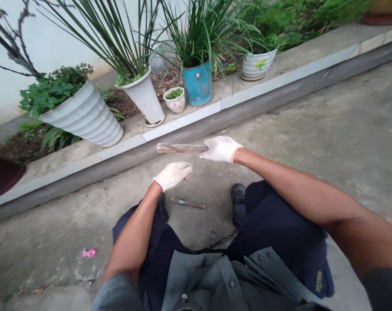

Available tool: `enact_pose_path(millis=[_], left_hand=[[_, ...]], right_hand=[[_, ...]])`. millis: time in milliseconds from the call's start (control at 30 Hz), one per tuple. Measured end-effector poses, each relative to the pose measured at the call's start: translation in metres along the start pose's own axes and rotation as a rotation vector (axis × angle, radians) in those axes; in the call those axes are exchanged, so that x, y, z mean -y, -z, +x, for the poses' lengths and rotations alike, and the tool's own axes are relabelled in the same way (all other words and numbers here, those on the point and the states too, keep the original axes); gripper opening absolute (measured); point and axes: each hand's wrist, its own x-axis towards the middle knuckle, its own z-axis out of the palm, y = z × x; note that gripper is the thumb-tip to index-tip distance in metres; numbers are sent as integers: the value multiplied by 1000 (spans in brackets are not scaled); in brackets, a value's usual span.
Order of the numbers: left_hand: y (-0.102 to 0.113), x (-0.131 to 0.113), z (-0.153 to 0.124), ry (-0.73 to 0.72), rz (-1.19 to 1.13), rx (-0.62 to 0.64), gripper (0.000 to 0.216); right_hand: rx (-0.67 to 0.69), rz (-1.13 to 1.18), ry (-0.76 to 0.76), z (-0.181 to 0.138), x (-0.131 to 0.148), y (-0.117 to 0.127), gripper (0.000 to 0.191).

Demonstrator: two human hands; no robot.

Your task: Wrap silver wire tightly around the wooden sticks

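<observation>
My right hand (221, 149), in a white glove, grips one end of a short wooden stick (179, 148) that is held level above the concrete. A thin pale string (191, 155) loops around the stick and hangs toward my left hand (173, 175). That hand is gloved too, below the stick, its fingers pinched together at the string's lower end. On the ground between my shoes lies another short wooden piece (188, 203), with a greyish-blue wrapping near its middle.
A low tiled ledge (183, 125) runs across in front, bearing a ribbed white pot (85, 114), a tall white pot (145, 97), a small flowered pot (175, 103), a blue pot (197, 84) and a white bowl-shaped pot (258, 65). A pink object (89, 252) lies at left.
</observation>
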Motion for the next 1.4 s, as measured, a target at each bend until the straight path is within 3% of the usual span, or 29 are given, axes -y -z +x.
enact_pose_path(millis=[167, 333, 533, 633, 967, 1233, 1400], left_hand=[[2, -3, -1, 14, -167, -22, 43], [-8, -4, 3, 34, -639, -62, 47], [-28, -5, 18, 51, -883, -177, 41], [-32, -2, 21, 42, -989, -262, 40], [-24, 5, 19, -2, -1103, -333, 38], [-18, 5, 14, 22, -1164, -299, 41], [-13, 6, 8, 20, -1192, -206, 35]], right_hand=[[-46, -10, 4, -5, 2, -1, 50], [-54, 14, -21, -9, 5, 2, 47], [154, 227, 76, -22, 26, 3, 46], [162, 255, 70, -23, 33, -1, 47], [157, 317, 62, -21, 40, -5, 47], [56, 118, 9, -21, 35, -4, 50], [35, 68, -10, -23, 30, -6, 49]])
